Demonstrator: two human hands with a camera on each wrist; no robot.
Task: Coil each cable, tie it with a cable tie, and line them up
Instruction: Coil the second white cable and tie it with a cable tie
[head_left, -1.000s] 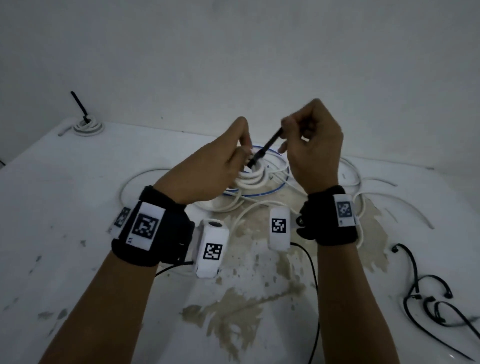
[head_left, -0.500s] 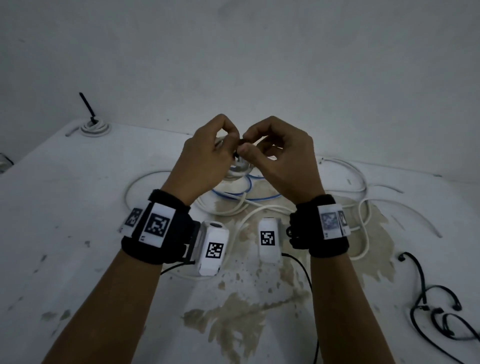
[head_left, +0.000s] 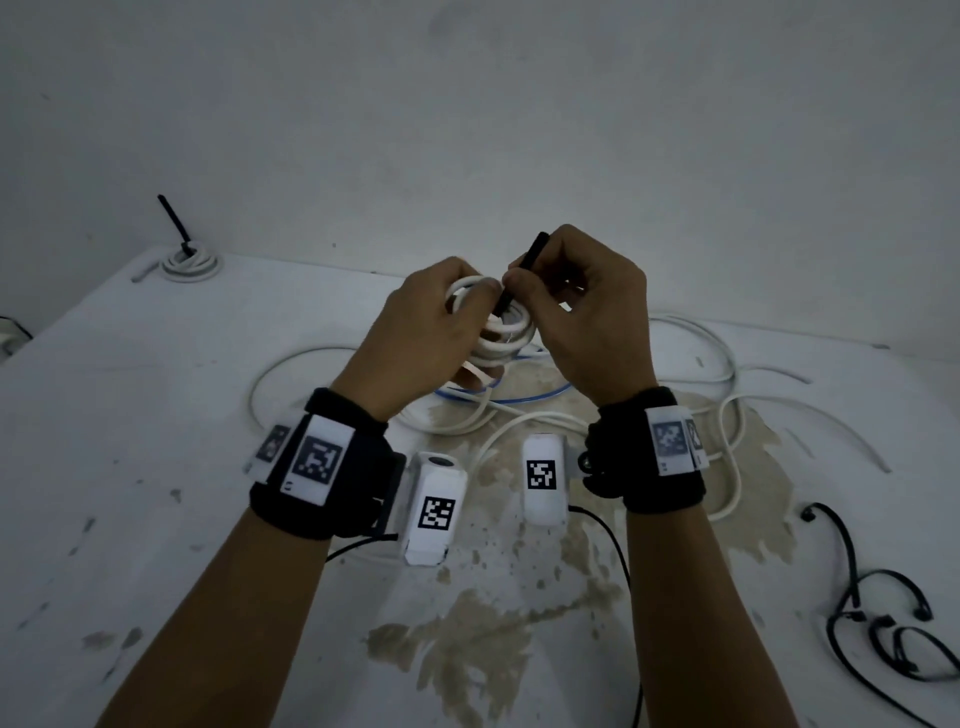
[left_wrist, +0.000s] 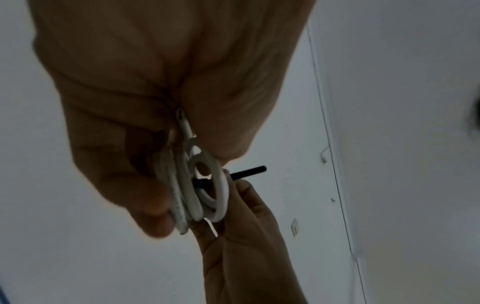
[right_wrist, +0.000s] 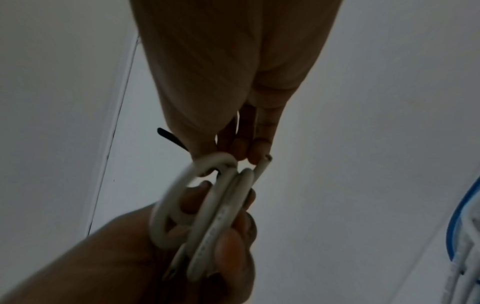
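My left hand (head_left: 423, 332) has its grip closed around a small coil of white cable (head_left: 498, 332), fingers curled about the stacked loops and holding them up off the table (head_left: 156, 415); the left wrist view shows the loops pressed together edge-on in my fingers, with one cut end of the cable poking up toward my palm. My right hand (head_left: 587, 317) pinches a black cable tie (head_left: 522, 270) between thumb and fingertips, right against the top of the coil, the strap running down across the loops while its free end sticks up and away from me. Both hands meet above the middle of the table. Below them lie loose white cables (head_left: 727, 364) in wide tangled curves and a thin blue cable (head_left: 524, 400), spread over a worn brownish patch of the surface. At the far left corner sits a coiled white cable already tied (head_left: 189, 265), its black tie tail standing upright. Loose black cable ties (head_left: 883, 623) lie at the near right.
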